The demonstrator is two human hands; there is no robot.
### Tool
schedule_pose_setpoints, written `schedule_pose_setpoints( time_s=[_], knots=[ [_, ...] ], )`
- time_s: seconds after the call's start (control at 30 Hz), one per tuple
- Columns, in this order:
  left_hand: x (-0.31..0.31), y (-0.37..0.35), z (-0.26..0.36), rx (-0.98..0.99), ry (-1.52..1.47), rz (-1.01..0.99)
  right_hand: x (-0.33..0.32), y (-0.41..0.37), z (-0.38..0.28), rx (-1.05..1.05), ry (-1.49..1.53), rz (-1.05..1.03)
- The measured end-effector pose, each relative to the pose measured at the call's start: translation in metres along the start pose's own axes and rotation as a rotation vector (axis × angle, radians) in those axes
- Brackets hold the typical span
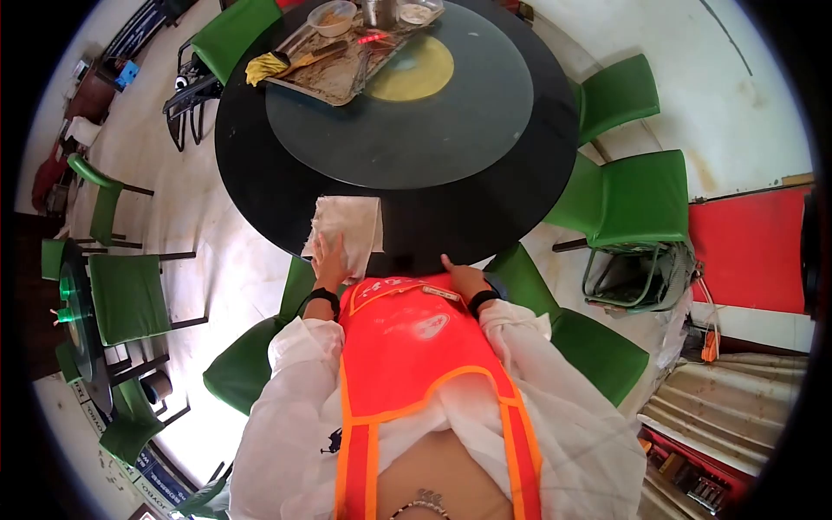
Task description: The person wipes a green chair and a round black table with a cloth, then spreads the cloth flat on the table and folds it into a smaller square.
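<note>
My left hand (328, 260) lies flat with its fingers stretched out on the lower left part of a beige cloth (357, 221). The cloth is spread at the near edge of a round black table (251, 165) and hangs slightly over that edge. My right hand (468, 279) rests at the same near edge, to the right of the cloth. One of its digits shows against the tabletop; the others are hidden, so its grip cannot be made out.
A glass turntable (390, 160) covers the table's middle. On it stands a metal tray (321, 82) with tubs, a brush (316, 59), a whisk-like tool and a yellow-and-black glove (267, 67). Green chairs (641, 199) surround the table. A folded metal frame (637, 277) stands at right.
</note>
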State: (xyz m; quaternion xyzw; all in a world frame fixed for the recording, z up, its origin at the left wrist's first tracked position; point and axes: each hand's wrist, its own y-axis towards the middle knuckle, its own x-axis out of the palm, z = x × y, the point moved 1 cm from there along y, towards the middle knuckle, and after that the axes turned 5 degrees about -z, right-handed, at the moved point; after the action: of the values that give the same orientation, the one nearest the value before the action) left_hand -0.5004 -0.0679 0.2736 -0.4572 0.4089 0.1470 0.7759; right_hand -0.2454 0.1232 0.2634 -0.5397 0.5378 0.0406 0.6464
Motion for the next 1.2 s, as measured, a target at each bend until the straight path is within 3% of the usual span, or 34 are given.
schedule_pose_setpoints(
  time_s=[0.17, 0.27, 0.37, 0.43, 0.5, 0.57, 0.63, 0.67, 0.83, 0.93, 1.0, 1.1, 1.13, 1.2],
  knots=[
    [0.004, 0.003, -0.009, 0.014, 0.001, 0.008, -0.021, 0.018, -0.025, -0.088, -0.038, 0.009],
    [0.002, 0.002, -0.006, 0.032, -0.015, 0.018, -0.027, 0.015, 0.000, 0.167, 0.043, -0.003],
    [0.000, 0.000, -0.006, 0.024, 0.009, 0.008, -0.021, -0.001, 0.004, 0.166, 0.097, 0.015],
    [0.000, 0.003, -0.007, 0.038, 0.001, 0.017, 0.010, 0.004, -0.010, 0.137, 0.042, 0.086],
    [0.000, 0.005, -0.005, 0.029, -0.006, 0.007, 0.023, 0.002, -0.032, -0.129, -0.004, 0.290],
    [0.000, 0.008, -0.009, 0.014, -0.003, -0.011, -0.001, -0.006, -0.027, -0.076, -0.035, 0.234],
    [0.003, 0.009, -0.011, 0.046, 0.017, 0.023, -0.016, -0.016, -0.004, 0.240, 0.148, 0.086],
    [0.004, 0.008, -0.009, 0.049, 0.014, 0.018, -0.008, -0.012, 0.012, 0.281, 0.206, 0.074],
    [-0.005, 0.002, -0.004, 0.025, -0.001, 0.004, 0.018, -0.013, -0.006, 0.076, 0.166, 0.153],
    [-0.004, 0.001, -0.003, 0.016, 0.001, 0.005, -0.005, -0.020, -0.007, 0.056, 0.206, 0.005],
    [-0.001, 0.002, -0.005, 0.019, 0.000, 0.012, -0.011, -0.018, 0.014, 0.307, 0.333, 0.077],
    [0.001, 0.001, -0.007, 0.024, 0.016, 0.012, 0.017, -0.006, 0.015, 0.113, 0.332, 0.139],
    [0.001, 0.003, -0.004, 0.024, 0.021, 0.012, 0.006, -0.019, -0.005, 0.046, 0.258, 0.032],
    [0.004, 0.006, -0.005, 0.027, 0.029, 0.018, 0.006, -0.016, -0.012, 0.027, 0.274, 0.049]
  ],
)
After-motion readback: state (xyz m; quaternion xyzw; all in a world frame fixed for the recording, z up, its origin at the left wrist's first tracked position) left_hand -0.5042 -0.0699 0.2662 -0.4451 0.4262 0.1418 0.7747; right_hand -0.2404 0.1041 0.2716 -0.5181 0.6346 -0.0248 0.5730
